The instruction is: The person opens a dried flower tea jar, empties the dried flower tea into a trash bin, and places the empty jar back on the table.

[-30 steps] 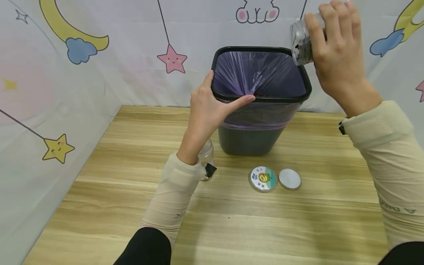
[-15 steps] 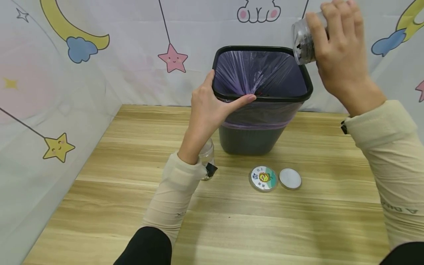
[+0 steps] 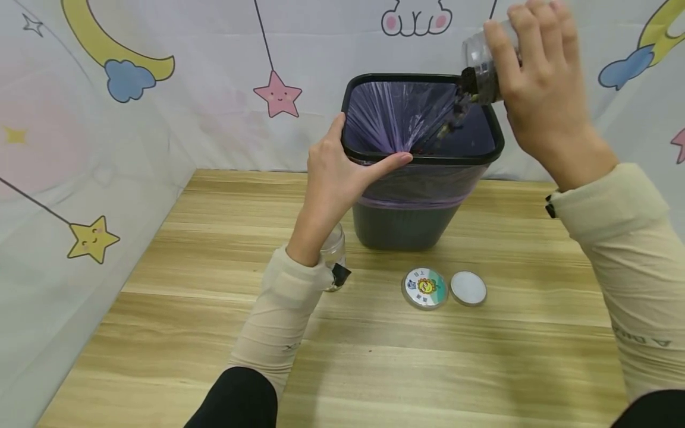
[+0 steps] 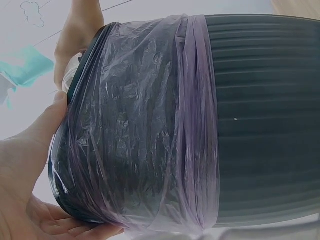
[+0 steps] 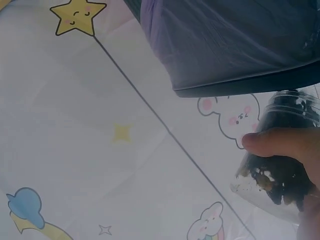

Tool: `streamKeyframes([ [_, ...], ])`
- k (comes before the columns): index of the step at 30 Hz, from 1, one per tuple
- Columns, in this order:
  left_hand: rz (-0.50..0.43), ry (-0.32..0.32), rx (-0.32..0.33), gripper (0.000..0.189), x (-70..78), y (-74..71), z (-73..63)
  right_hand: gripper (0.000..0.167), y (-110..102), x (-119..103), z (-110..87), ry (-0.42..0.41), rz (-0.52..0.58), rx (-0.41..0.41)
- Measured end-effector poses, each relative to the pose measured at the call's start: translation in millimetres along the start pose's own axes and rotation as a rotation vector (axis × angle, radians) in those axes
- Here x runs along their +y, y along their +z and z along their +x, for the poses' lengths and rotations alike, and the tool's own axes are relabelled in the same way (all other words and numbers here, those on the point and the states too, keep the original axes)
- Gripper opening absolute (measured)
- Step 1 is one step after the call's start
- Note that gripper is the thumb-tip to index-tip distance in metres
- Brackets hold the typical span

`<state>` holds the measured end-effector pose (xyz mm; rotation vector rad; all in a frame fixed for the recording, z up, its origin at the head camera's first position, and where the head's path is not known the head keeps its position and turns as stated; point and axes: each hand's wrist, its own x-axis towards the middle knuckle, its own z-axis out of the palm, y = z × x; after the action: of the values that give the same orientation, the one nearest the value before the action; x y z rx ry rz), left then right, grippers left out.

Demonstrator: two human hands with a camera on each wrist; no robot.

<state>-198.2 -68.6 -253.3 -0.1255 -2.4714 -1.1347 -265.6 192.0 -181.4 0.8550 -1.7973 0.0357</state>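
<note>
My left hand [image 3: 337,169] grips the near left corner of a dark trash can [image 3: 398,229], thumb along the front rim and fingers at its left side. A purple plastic liner [image 3: 382,113] is folded over the can's rim. Above the right side of the opening, my right hand [image 3: 546,89] holds a clear jar [image 3: 476,50] tilted mouth down. Dark crumbly bits [image 3: 452,123] fall from it into the liner. In the right wrist view, my thumb lies across the jar [image 5: 272,167], which has dark matter with pale flecks inside.
Another clear jar [image 3: 335,246] stands behind my left wrist, partly hidden by it. Two round lids, one printed with a sunflower [image 3: 425,288] and one plain white lid [image 3: 468,289], lie on the wooden table [image 3: 214,333]. A printed cloth wall [image 3: 225,71] stands close behind the can.
My right hand has shifted slightly left with the jar, and its dark contents, inside the jar before, now pour into the can. The left hand keeps its place on the rim.
</note>
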Motion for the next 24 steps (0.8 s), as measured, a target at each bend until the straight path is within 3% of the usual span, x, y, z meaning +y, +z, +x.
streamKeyframes([
  [7, 0.006, -0.002, 0.001, 0.122, -0.2, -0.3, -0.1, 0.038, -0.2, 1.1, -0.9, 0.002, -0.018, -0.026],
  [17, 0.002, 0.002, 0.003, 0.123, 0.4, -0.6, -0.8, 0.034, -0.7, -1.7, -1.2, 0.036, -0.007, 0.008],
  [24, -0.003, -0.006, -0.001, 0.124, 0.3, -1.2, -0.7, 0.035, -2.5, -2.5, -0.8, 0.015, -0.027, 0.003],
])
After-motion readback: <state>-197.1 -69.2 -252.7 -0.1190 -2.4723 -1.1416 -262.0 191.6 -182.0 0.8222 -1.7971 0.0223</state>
